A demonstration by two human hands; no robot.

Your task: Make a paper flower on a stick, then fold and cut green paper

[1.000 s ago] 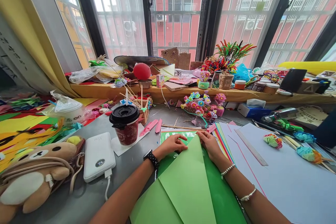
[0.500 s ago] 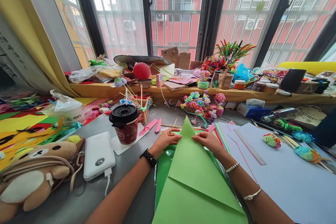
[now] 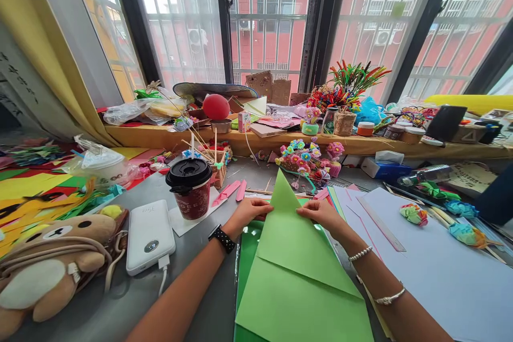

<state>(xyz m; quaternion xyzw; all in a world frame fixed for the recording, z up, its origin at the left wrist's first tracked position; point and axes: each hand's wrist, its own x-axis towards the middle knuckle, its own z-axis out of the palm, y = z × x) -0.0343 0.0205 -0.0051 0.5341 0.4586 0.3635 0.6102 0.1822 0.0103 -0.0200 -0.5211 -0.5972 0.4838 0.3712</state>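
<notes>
A folded sheet of light green paper [image 3: 298, 248] narrows to a point at its far end, with a slanted layer edge crossing its middle. My left hand [image 3: 253, 212] pinches its left edge just below the tip. On the opposite edge, my right hand [image 3: 320, 214] pinches the paper between thumb and fingers. Beneath it lies a shiny darker green packet [image 3: 249, 256], mostly covered. A black watch is on my left wrist, and two silver bracelets are on my right arm.
Left of my hands stand a lidded cup [image 3: 189, 192] with a straw, a white power bank [image 3: 151, 236] and a plush bear [image 3: 56, 262]. At right lie white sheets [image 3: 449, 288] and a ruler [image 3: 380, 223]. Crochet-like flowers [image 3: 306, 157] sit ahead.
The green paper has shifted a little away from me and its lower edge now shows. Both hands have moved slightly apart along its edges, still pinching it.
</notes>
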